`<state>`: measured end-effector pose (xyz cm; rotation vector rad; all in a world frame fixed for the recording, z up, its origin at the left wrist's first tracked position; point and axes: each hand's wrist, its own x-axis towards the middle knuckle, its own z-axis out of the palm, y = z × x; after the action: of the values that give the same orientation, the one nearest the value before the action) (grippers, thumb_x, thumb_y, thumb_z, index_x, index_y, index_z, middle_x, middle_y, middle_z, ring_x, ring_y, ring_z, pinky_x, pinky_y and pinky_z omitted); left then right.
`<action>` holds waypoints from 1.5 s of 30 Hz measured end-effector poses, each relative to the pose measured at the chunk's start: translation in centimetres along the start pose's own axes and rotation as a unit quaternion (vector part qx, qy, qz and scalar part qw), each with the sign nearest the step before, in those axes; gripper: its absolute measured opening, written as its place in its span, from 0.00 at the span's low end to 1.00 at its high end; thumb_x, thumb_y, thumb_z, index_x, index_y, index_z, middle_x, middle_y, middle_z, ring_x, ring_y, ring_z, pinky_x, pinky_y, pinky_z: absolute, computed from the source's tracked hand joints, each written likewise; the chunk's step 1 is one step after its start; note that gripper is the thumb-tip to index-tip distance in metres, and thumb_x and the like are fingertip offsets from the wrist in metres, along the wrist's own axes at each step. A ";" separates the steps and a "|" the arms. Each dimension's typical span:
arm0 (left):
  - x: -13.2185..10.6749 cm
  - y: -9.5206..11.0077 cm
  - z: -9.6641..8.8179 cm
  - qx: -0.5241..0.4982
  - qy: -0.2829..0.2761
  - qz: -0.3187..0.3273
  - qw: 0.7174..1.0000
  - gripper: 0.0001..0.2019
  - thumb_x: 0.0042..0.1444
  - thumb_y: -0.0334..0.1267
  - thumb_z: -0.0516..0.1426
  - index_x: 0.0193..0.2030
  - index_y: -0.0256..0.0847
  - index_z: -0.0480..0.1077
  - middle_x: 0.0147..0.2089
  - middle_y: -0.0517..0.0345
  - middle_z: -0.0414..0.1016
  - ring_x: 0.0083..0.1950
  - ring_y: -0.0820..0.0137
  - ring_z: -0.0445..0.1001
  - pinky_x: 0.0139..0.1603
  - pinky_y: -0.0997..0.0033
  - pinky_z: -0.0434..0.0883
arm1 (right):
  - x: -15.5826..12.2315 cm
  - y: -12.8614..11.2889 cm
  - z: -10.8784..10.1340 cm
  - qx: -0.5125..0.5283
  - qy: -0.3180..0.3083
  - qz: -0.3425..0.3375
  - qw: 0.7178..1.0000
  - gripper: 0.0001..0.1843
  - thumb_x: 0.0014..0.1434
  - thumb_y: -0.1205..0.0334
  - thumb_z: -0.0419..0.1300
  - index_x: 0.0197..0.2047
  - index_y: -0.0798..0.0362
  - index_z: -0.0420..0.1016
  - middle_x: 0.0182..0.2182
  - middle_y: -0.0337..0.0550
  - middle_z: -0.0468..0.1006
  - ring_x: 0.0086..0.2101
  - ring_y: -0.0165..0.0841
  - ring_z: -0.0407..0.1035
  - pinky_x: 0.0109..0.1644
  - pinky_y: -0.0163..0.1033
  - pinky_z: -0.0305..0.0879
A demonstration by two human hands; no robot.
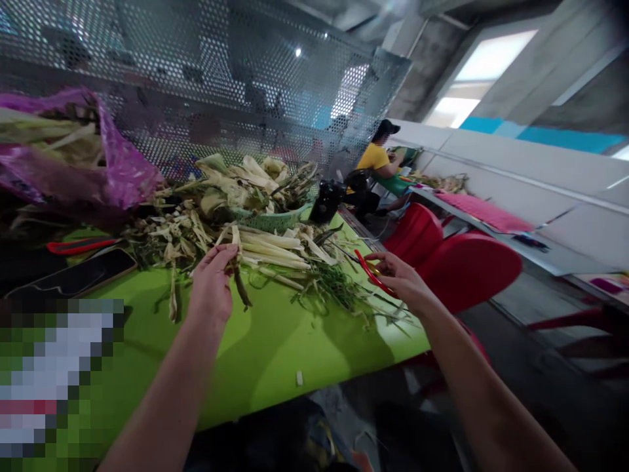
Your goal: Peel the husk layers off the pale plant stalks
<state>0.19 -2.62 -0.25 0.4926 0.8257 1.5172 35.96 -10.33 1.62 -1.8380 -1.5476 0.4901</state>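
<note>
Between the fingertips of my left hand [215, 278] is a dried plant strip [240, 288], pale above the fingers and dark brown where it hangs below. My right hand [399, 280] is closed on scissors with red handles [368, 272]; their dark blades point left over the green trimmings. Just beyond my left hand lies a bundle of pale stalks [270, 248]. Thin green shreds [339, 285] are scattered between the two hands. Behind the stalks stands a green basket [275, 221] heaped with dried husks [246, 180].
The green table [275, 328] carries a phone [78, 275], a red-handled tool [81, 246] and a small white piece [299, 378]. A purple bag [122, 170] of husks stands at left, a black object [327, 200] behind. Red chairs [466, 269] and a person in yellow [374, 158] are at right.
</note>
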 end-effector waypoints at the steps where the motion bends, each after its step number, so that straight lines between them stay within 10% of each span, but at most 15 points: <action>1: 0.0 0.0 0.0 -0.010 -0.006 0.002 1.000 0.06 0.39 0.28 0.64 0.27 0.40 0.74 0.29 0.64 0.75 0.32 0.77 0.71 0.30 0.79 0.66 | 0.1 0.6 -0.4 -0.023 0.016 0.007 1.000 0.25 0.47 0.58 0.59 0.50 0.54 0.67 0.24 0.32 0.61 0.24 0.28 0.58 0.27 0.34 0.55; 9: 0.0 -0.1 0.0 0.000 -0.025 0.004 1.000 0.05 0.40 0.30 0.64 0.26 0.39 0.74 0.28 0.62 0.74 0.30 0.77 0.71 0.30 0.80 0.66 | 0.8 4.1 -1.1 -0.239 0.077 0.027 0.967 0.18 0.44 0.61 0.63 0.41 0.52 0.75 0.23 0.37 0.68 0.25 0.32 0.63 0.28 0.36 0.55; 18: 0.1 -0.2 0.2 -0.001 -0.043 -0.006 0.999 0.07 0.37 0.31 0.65 0.26 0.38 0.73 0.28 0.62 0.75 0.30 0.77 0.71 0.29 0.80 0.67 | -1.4 -4.4 3.8 -0.196 -0.049 -0.150 0.968 0.12 0.58 0.54 0.55 0.38 0.51 0.77 0.35 0.44 0.76 0.34 0.35 0.69 0.39 0.37 0.63; 24: 0.0 -0.2 0.1 -0.015 -0.053 -0.015 0.998 0.08 0.37 0.30 0.65 0.27 0.38 0.74 0.28 0.63 0.75 0.31 0.77 0.71 0.32 0.80 0.67 | -0.9 -6.3 7.4 -0.277 -0.023 -0.114 0.954 0.07 0.51 0.59 0.60 0.28 0.52 0.75 0.30 0.45 0.76 0.33 0.36 0.68 0.35 0.36 0.57; 36: -0.7 0.1 0.7 -0.020 -0.103 -0.037 0.994 0.10 0.34 0.31 0.67 0.26 0.37 0.73 0.26 0.63 0.73 0.28 0.79 0.70 0.30 0.80 0.66 | -0.7 -7.9 3.6 0.162 -0.079 0.010 0.984 0.10 0.46 0.58 0.64 0.29 0.54 0.71 0.25 0.39 0.74 0.25 0.28 0.65 0.30 0.34 0.62; 45: -0.6 0.0 0.6 -0.012 -0.128 -0.037 0.991 0.09 0.34 0.32 0.67 0.26 0.37 0.74 0.27 0.61 0.74 0.30 0.77 0.70 0.33 0.79 0.67 | -0.6 -7.7 2.2 0.172 -0.064 0.003 0.983 0.10 0.43 0.62 0.64 0.32 0.54 0.72 0.25 0.37 0.71 0.25 0.28 0.63 0.28 0.33 0.59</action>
<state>0.70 -3.11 0.21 0.6177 0.6181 1.3616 28.88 -9.81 5.39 -1.5710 -1.4347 0.8384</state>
